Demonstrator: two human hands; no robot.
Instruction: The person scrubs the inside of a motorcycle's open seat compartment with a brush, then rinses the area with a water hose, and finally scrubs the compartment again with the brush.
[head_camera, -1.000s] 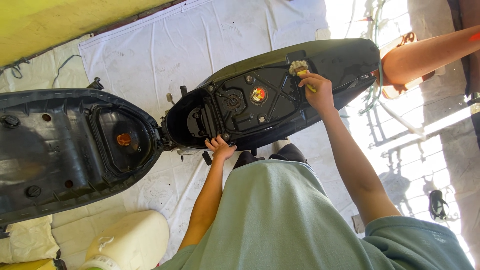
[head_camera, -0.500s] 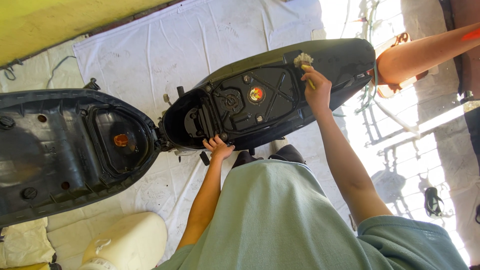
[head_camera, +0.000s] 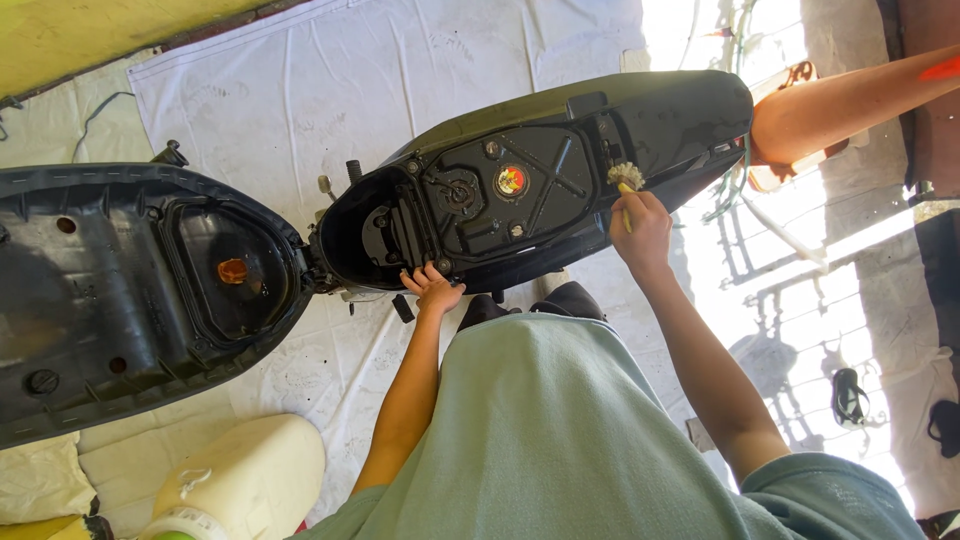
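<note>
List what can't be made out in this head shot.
- Yellow-handled brush: handle mostly hidden inside the right hand grip.
- Left hand fingertips: tucked under the black plastic seat base rim.
- Second black seat base: cut by left edge.
- Floor at right: overexposed.

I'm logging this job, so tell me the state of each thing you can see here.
Right seat base: upside down, underside exposed.
Left seat base: upside down, lying on the white sheet.
Brush: held in right hand, bristles on the base.
Left hand: gripping the base's near edge.
White jug: lying on its side.
</note>
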